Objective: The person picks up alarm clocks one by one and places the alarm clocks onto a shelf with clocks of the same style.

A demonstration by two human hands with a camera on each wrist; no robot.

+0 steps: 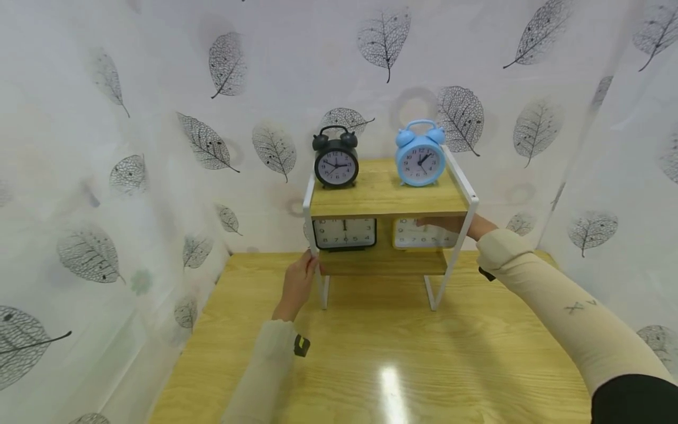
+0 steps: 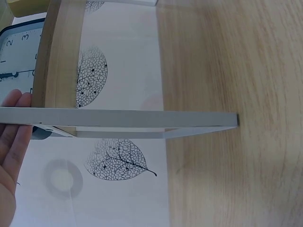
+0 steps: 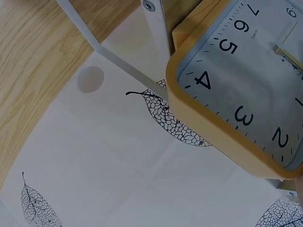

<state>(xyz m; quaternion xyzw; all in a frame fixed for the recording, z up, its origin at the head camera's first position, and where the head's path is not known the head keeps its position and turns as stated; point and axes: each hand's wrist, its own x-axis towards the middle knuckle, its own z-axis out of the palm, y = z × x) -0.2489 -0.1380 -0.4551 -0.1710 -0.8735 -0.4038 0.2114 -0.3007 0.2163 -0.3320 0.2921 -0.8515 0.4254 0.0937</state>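
A two-tier wooden shelf (image 1: 386,200) with a white metal frame stands against the back wall. On its lower tier, at the right, is a yellow-rimmed square clock (image 1: 413,238), seen close up in the right wrist view (image 3: 218,101). My right hand (image 1: 479,226) reaches in past the right post and grips this clock near its top; most of those fingers are hidden. With my left hand (image 1: 298,280) I hold the left post of the shelf, fingers (image 2: 18,146) passing behind the white bar. A black-rimmed clock (image 1: 344,235) stands on the lower tier's left side.
On the top tier stand a black twin-bell alarm clock (image 1: 336,168) at left and a light blue one (image 1: 421,165) at right. The shelf's legs rest on a wooden table (image 1: 371,341). Leaf-patterned sheeting (image 1: 275,76) surrounds the back and sides.
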